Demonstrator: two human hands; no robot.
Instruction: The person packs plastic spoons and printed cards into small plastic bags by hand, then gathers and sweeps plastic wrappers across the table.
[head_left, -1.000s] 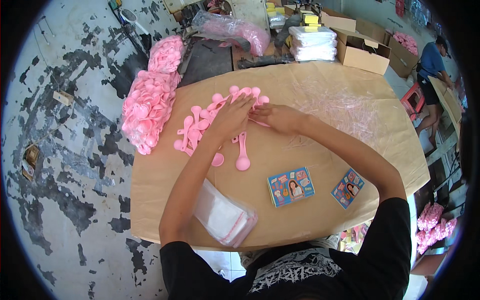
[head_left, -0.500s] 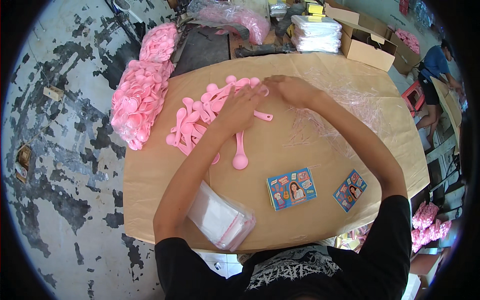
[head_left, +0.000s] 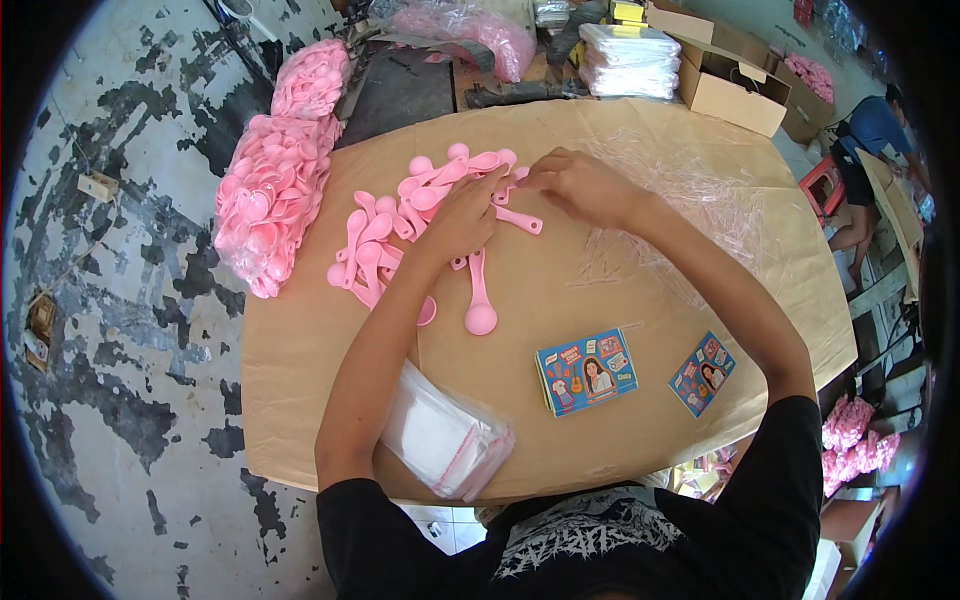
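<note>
Several pink plastic scoops [head_left: 375, 228], with round bowls and flat handles, lie in a loose pile at the far left-middle of the paper-covered table. My left hand [head_left: 466, 218] reaches over the pile's right side, its fingers bent together and partly hiding the scoops beneath. One scoop [head_left: 480, 318] points toward me from under that hand. My right hand [head_left: 585, 188] meets the left from the right. Its fingertips pinch together beside a bit of pink near the left fingers; what either hand grips is hidden.
Clear plastic sleeves [head_left: 440, 430], a stack of printed cards [head_left: 586, 372] and a single card [head_left: 702, 374] lie nearer me. Thin clear strips [head_left: 690, 220] spread at right. Bagged pink scoops [head_left: 270, 200] stand left; a cardboard box [head_left: 735, 85] is behind. Another person [head_left: 868, 140] works far right.
My right hand's fingers have curled into a pinch and dropped slightly toward the left hand. The left hand has shifted a little left and nearer me. The view has moved slightly.
</note>
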